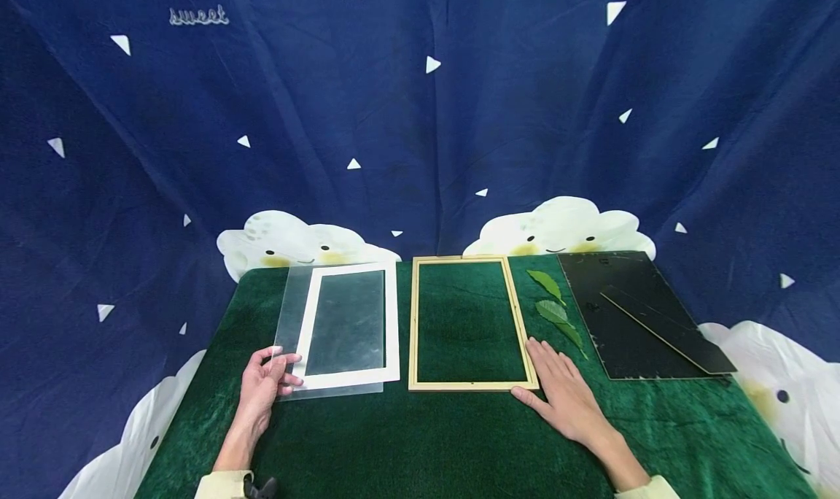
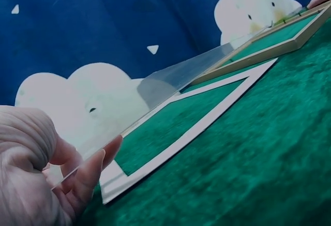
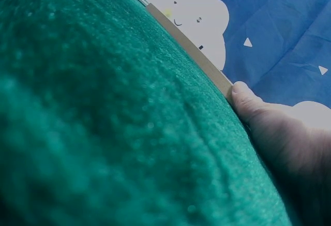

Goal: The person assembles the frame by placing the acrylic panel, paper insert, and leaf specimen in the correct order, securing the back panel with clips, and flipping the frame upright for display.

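My left hand (image 1: pixel 261 382) pinches the left edge of a clear sheet (image 1: pixel 291 309) between thumb and fingers. In the left wrist view the sheet (image 2: pixel 173 78) is tilted up over a white picture mat (image 2: pixel 194 130), which lies on the green cloth. To the right is an empty wooden picture frame (image 1: pixel 414 324), flat on the table. My right hand (image 1: pixel 567 400) rests at the frame's lower right corner with fingers extended. The right wrist view shows its thumb (image 3: pixel 243 95) against the frame's edge (image 3: pixel 194 53).
Green leaves (image 1: pixel 550 311) lie between the frame and a black backing board (image 1: pixel 656 295) with a stand leg (image 1: pixel 659 331) at the right. A green velvety cloth (image 1: pixel 446 441) covers the table. Behind hangs a blue curtain (image 1: pixel 394 105) with clouds and triangles.
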Available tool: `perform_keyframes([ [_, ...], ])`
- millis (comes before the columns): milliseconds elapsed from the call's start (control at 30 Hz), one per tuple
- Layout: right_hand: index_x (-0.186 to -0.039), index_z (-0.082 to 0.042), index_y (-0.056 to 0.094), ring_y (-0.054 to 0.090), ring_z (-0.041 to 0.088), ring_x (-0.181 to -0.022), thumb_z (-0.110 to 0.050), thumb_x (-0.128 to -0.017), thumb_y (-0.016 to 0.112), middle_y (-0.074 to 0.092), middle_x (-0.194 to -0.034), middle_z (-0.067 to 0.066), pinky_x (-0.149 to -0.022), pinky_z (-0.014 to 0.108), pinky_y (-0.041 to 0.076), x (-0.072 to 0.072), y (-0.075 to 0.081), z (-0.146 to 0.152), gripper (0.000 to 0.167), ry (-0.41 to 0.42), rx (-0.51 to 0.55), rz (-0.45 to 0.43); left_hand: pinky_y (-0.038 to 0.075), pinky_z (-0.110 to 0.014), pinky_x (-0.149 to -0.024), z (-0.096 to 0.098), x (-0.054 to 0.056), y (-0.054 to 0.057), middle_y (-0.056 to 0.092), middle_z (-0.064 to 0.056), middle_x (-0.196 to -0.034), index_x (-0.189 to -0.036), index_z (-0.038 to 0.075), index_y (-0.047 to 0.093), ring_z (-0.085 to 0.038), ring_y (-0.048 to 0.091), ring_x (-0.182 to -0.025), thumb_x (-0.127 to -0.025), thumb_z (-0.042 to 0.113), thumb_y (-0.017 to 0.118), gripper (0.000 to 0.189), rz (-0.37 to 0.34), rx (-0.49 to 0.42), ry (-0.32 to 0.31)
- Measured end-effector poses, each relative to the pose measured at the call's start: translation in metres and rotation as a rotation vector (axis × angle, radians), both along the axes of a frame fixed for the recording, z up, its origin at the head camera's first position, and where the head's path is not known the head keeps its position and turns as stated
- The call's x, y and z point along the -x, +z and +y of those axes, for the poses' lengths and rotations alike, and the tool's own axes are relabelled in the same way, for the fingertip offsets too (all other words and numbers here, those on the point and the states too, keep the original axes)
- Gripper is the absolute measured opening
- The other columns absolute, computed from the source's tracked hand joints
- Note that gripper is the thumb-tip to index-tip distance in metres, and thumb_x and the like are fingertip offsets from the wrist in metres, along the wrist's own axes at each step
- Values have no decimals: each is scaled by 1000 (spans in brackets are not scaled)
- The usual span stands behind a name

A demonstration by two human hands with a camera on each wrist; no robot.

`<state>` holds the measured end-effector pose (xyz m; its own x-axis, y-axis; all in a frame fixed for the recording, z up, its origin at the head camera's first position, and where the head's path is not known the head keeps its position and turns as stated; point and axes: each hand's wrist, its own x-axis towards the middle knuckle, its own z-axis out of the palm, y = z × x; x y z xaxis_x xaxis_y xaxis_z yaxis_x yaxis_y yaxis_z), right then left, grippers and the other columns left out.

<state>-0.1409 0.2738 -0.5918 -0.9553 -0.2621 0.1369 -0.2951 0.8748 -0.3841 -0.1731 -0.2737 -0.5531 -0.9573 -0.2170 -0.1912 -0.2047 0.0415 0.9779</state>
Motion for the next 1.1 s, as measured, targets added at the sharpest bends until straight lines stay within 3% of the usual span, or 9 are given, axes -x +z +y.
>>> perform_keyframes([
  [167, -167, -8, 21, 21, 38, -158, -62, -100, 58, 25, -171, 16, -122, 61, 17, 0, 1, 1, 94, 4, 7, 0, 56, -20, -59, 8, 1, 0, 78, 14, -98, -135, 7, 35, -9, 74, -69, -113, 13, 44, 24, -10, -14, 1],
  [367, -166, -6, 22, 22, 39, -158, -62, -100, 57, 26, -171, 16, -122, 61, 17, 0, 2, 0, 93, 4, 7, -2, 57, -20, -60, 18, 1, -1, 77, 17, -96, -135, 10, 36, -11, 74, -70, -113, 16, 44, 24, -16, -20, 7],
  [633, -167, -7, 22, 22, 39, -158, -63, -100, 57, 26, -171, 16, -123, 61, 16, -1, 3, -1, 94, -3, 10, -11, 58, -21, -60, 32, 3, -1, 78, 2, -109, -140, 5, 35, -14, 75, -72, -113, 17, 46, 32, -15, 0, -3],
  [1100, -166, -7, 23, 23, 39, -158, -66, -99, 56, 27, -171, 16, -122, 62, 17, 1, 0, -1, 95, -10, 0, -6, 55, -20, -57, 58, 13, 3, 79, 1, -106, -136, 4, 36, -12, 74, -67, -112, 11, 46, 27, 9, -61, -69],
])
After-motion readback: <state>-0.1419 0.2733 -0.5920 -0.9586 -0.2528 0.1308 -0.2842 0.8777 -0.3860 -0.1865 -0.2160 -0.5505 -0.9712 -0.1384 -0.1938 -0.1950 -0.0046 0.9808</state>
